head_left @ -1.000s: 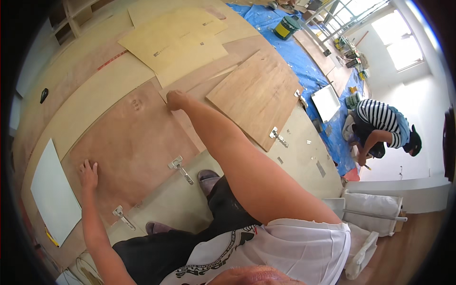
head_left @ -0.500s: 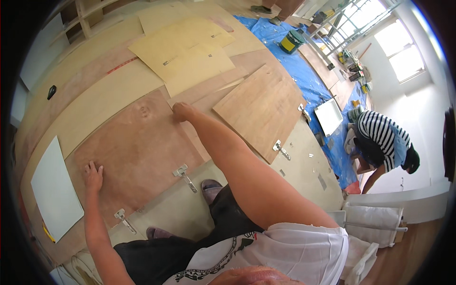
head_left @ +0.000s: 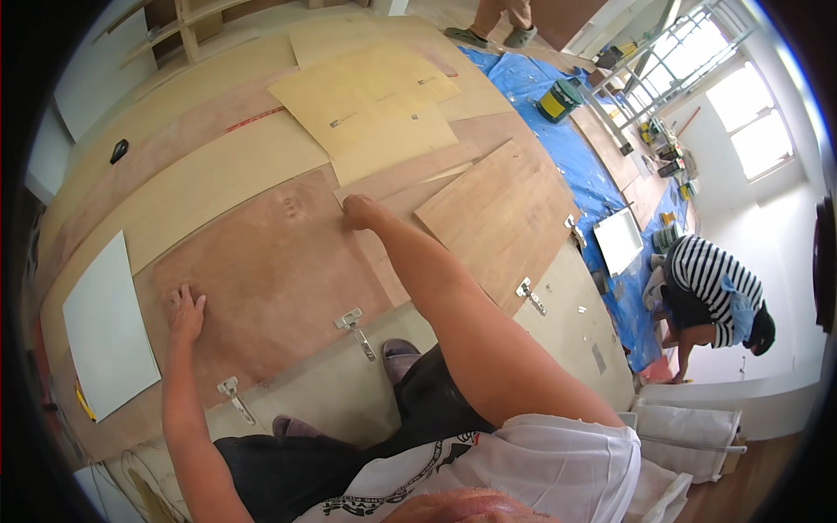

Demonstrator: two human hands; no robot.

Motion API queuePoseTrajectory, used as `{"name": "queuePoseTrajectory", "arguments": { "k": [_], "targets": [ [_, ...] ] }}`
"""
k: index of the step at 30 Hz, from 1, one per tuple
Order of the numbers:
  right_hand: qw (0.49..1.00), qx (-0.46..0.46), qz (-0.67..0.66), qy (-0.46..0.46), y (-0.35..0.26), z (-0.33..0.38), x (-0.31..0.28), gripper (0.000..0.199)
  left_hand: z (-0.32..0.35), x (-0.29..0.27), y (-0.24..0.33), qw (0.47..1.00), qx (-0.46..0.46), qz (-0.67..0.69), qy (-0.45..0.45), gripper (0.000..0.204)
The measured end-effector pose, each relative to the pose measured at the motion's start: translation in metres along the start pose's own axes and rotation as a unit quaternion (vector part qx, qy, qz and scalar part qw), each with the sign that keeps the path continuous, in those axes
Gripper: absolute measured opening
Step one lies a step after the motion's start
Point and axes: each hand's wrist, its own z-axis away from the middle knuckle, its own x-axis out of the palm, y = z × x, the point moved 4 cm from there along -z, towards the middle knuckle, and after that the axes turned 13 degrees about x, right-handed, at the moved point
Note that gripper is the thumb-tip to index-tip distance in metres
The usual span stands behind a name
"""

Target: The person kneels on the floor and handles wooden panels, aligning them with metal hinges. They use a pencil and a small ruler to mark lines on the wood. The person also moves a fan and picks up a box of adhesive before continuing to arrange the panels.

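A reddish-brown plywood door panel (head_left: 261, 270) lies flat on the floor in front of me, with two metal hinges (head_left: 353, 324) (head_left: 232, 390) on its near edge. My left hand (head_left: 186, 311) rests flat on the panel's left part, fingers spread. My right hand (head_left: 357, 211) reaches to the panel's far right corner, fingers curled over that edge; whether it grips is hard to tell. My feet (head_left: 397, 356) stand just below the near edge.
A second brown panel (head_left: 501, 218) with hinges (head_left: 529, 295) lies to the right. A white board (head_left: 105, 322) lies left, pale yellow sheets (head_left: 375, 105) beyond. A blue tarp (head_left: 575, 166) with buckets is right, where a person in a striped shirt (head_left: 711, 283) crouches.
The view has shifted, so the panel sits lower and larger in the picture. My right hand stays at the far corner and my left hand stays flat on the panel.
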Motion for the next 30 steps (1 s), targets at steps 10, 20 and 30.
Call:
{"name": "queuePoseTrajectory", "arguments": {
  "k": [10, 20, 30],
  "targets": [
    [0.999, -0.027, 0.032, -0.021, 0.002, -0.009, -0.001, 0.026, -0.001, -0.005, 0.005, 1.0, 0.001, 0.012, 0.003, 0.06],
    [0.998, -0.051, 0.017, -0.014, -0.011, 0.011, -0.016, 0.026, 0.005, -0.005, 0.002, 0.997, -0.012, 0.07, 0.028, 0.06],
    [0.998, -0.059, -0.017, -0.004, -0.014, 0.013, -0.024, 0.025, 0.004, 0.001, -0.004, 0.999, -0.028, 0.043, 0.008, 0.06]
  ]
}}
